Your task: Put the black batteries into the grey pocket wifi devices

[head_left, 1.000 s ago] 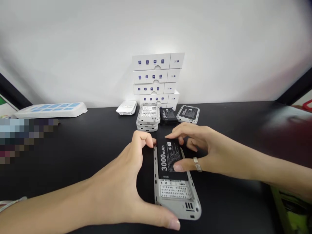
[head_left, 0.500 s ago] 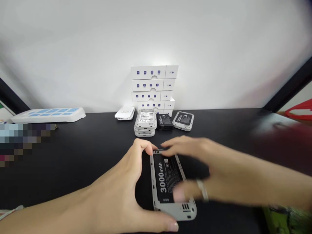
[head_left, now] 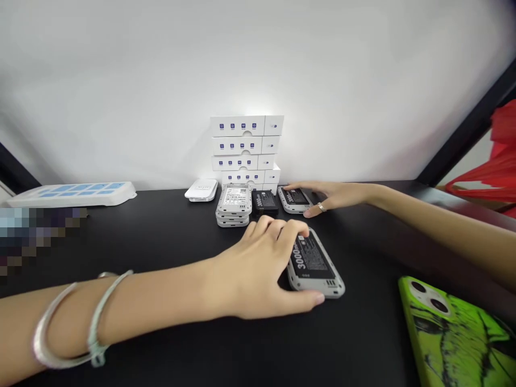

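The left hand [head_left: 253, 274] is near the front of the black counter [head_left: 161, 242], right of centre, curved around a grey pocket device [head_left: 318, 284]. Its fingers [head_left: 278, 228] wrap over the device's left edge and the thumb hooks under the near end, a firm grasp that leaves most of the back uncovered. A black 3000 mAh battery [head_left: 312, 255] sits in the device, its printed face up, perhaps so that the label stays readable.

The right hand [head_left: 342, 196] reaches to the back edge, where its spread fingers [head_left: 292, 188] lie across a second grey device [head_left: 292, 203]. Whether they grip it or only rest on it, I cannot tell.

Beside that second device lies a small pile of loose black batteries [head_left: 264, 203], their number unclear. Next comes a stack of three grey devices [head_left: 234, 203], squared up neatly, apparently to save space. Behind them rise four white boxes [head_left: 245, 145], with perhaps a fifth hidden. Near the left sit stacked white covers [head_left: 201, 190]. A phone in a green case [head_left: 453, 333] lies at the front right.
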Motion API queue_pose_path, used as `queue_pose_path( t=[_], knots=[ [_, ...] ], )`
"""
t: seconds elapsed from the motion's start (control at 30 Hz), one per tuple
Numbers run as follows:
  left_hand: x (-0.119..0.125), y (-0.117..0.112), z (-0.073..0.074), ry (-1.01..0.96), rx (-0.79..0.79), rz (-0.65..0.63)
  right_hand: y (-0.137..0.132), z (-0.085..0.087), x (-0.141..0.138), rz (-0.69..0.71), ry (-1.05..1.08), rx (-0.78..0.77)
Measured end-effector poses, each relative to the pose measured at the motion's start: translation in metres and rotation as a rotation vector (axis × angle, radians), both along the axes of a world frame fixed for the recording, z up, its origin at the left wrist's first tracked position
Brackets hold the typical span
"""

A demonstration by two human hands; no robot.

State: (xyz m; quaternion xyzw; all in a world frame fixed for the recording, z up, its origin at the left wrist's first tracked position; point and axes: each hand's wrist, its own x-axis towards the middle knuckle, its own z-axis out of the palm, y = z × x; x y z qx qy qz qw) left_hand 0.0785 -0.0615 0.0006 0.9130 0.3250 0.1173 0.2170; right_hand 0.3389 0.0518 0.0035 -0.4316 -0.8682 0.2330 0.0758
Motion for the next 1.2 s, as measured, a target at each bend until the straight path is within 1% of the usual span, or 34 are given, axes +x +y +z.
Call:
queue_pose_path(
  t=[0.07,0.17,0.23,0.33,0.4,0.5,0.63,0.7,0.77,0.83,0.87,0.93,1.0,1.1,1.2],
  knots=[
    [0.010,0.007,0.000,0.006,0.037,-0.023,0.002,-0.001,0.000,0.009,0.014,0.005],
    [0.021,0.012,-0.003,0.002,0.067,0.002,-0.001,0.000,-0.001,-0.008,0.041,0.001],
    [0.024,0.013,-0.007,-0.007,0.098,0.020,-0.008,0.003,-0.002,-0.072,0.060,0.024],
    [0.023,0.012,-0.012,-0.021,0.182,0.024,-0.023,0.010,-0.002,-0.194,0.074,0.105],
    [0.018,0.011,-0.013,-0.038,0.270,0.037,-0.035,0.013,0.000,-0.222,0.082,0.146],
    [0.005,0.006,-0.011,-0.058,0.377,0.103,-0.051,0.011,0.004,-0.240,0.113,0.197],
    [-0.015,0.000,-0.003,-0.005,0.413,0.184,-0.065,0.008,0.007,-0.265,0.174,0.261],
    [-0.026,0.004,0.001,0.018,0.447,0.214,-0.069,0.010,0.005,-0.268,0.186,0.255],
    [-0.038,0.016,0.004,0.031,0.480,0.274,-0.070,0.015,0.002,-0.251,0.186,0.260],
    [-0.050,0.034,0.006,0.047,0.456,0.343,-0.070,0.019,-0.003,-0.208,0.184,0.276],
    [-0.055,0.045,0.008,0.050,0.423,0.342,-0.070,0.020,-0.005,-0.178,0.185,0.277],
    [-0.063,0.065,0.011,0.086,0.324,0.261,-0.069,0.019,-0.009,-0.127,0.188,0.262],
    [-0.067,0.080,0.013,0.097,0.255,0.208,-0.069,0.015,-0.012,-0.095,0.184,0.248],
    [-0.066,0.088,0.017,0.075,0.207,0.174,-0.070,0.008,-0.013,-0.082,0.163,0.254],
    [-0.064,0.086,0.019,0.083,0.162,0.164,-0.071,0.004,-0.010,-0.080,0.131,0.264]
  ],
)
